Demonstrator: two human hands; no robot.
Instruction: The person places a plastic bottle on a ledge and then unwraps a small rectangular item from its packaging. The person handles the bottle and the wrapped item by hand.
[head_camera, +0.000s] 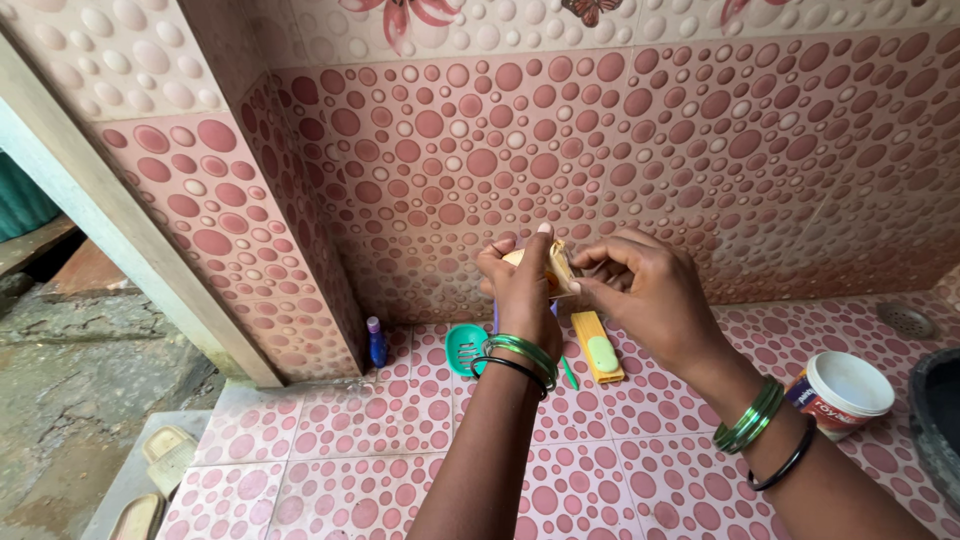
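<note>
Fingers (545, 240) of left hand (522, 290) and right hand (650, 295) pinch yellow wrapper (556, 268); contents hidden.

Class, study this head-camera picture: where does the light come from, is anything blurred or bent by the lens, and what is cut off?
Head view: soft daylight enters from the open doorway on the left, no harsh glare; left hand, right hand and the small yellowish packet between them are sharp; wide-angle lens bends the door frame; the dark basin is cropped at the right.
</note>
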